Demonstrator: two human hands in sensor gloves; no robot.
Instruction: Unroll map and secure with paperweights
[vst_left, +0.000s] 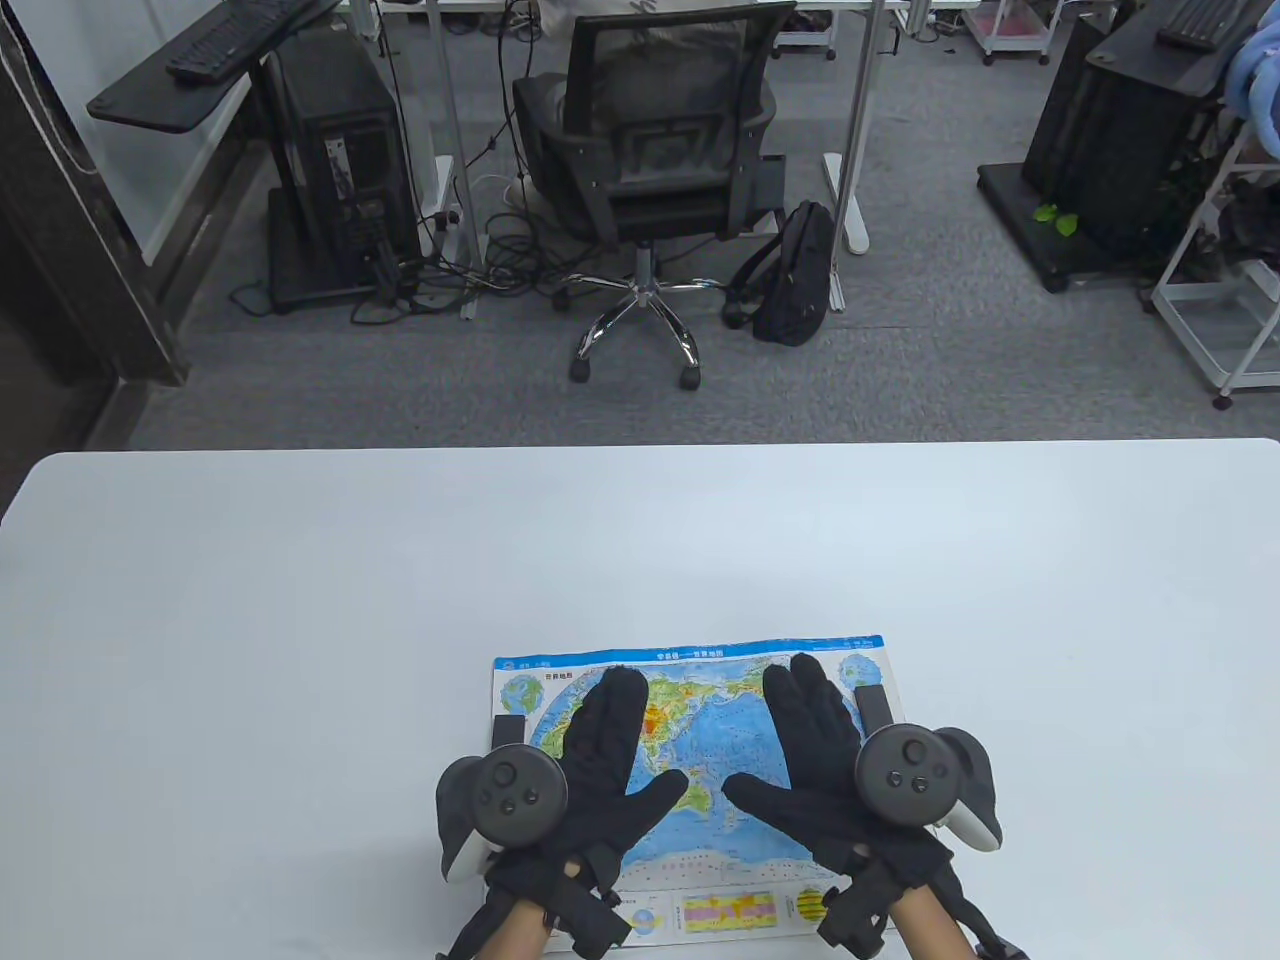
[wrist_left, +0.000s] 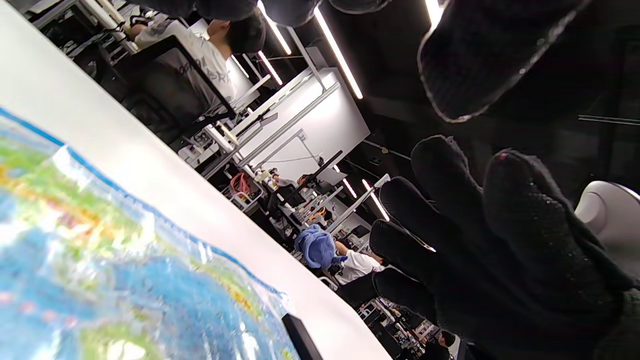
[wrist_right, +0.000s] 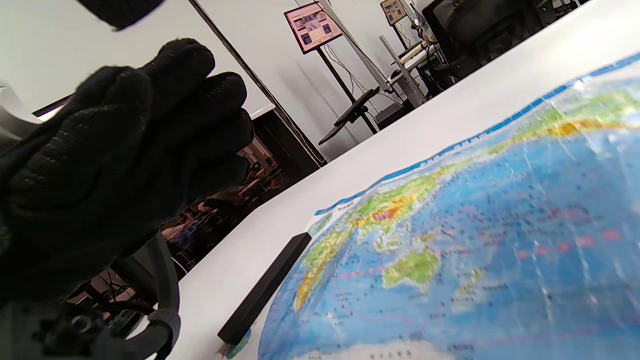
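Note:
The world map (vst_left: 720, 740) lies unrolled and flat at the near edge of the white table (vst_left: 300, 620). A black bar paperweight (vst_left: 507, 730) sits on its left edge and another (vst_left: 874, 705) on its right edge. My left hand (vst_left: 612, 745) and right hand (vst_left: 812, 745) are open, palms down, fingers spread over the middle of the map. They hold nothing. I cannot tell whether they press on the paper. The map (wrist_left: 100, 260) and a paperweight end (wrist_left: 300, 335) show in the left wrist view. The right wrist view shows the map (wrist_right: 475, 240) and a paperweight (wrist_right: 265, 290).
The table stretches far, left and right of the map. Beyond its far edge stand an office chair (vst_left: 650, 160), a black backpack (vst_left: 795, 275) and a computer stand (vst_left: 340, 170) on the floor.

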